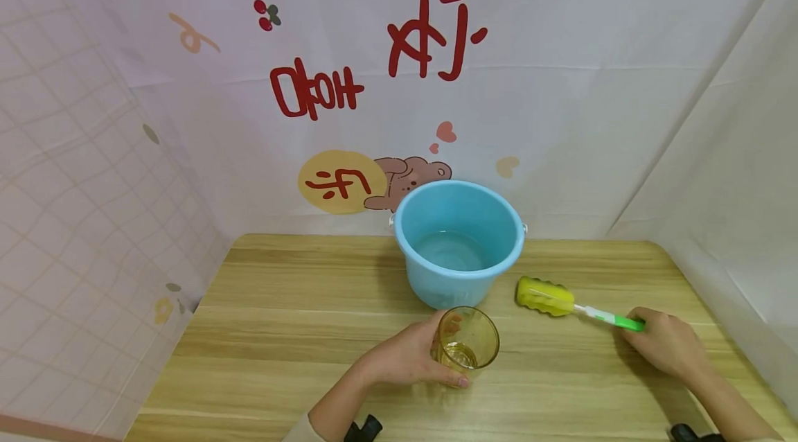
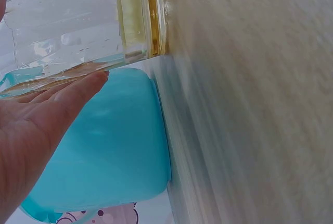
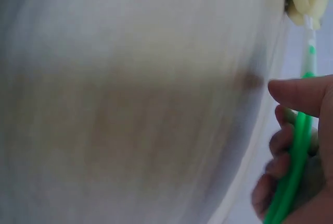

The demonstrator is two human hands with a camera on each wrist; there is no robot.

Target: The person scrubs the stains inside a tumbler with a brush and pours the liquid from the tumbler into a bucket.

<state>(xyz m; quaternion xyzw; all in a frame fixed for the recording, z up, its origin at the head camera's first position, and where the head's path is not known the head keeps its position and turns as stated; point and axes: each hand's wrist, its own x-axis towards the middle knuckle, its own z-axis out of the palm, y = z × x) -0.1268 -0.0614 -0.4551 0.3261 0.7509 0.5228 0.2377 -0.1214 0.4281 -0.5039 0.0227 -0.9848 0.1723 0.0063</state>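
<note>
Amber glass [image 1: 469, 341] upright, between surface's [image 1: 280, 331] left and right edges, well in from back edge. Left hand [image 1: 408, 353] partly open, thumb and fingers gripping glass sides. Yellow sponge brush [image 1: 555, 300] toward right edge; right hand [image 1: 670, 341] curled round green handle [image 1: 630, 323]. Blue bucket [image 1: 447, 289] near back edge's middle, water [image 1: 451, 251] inside.
</note>
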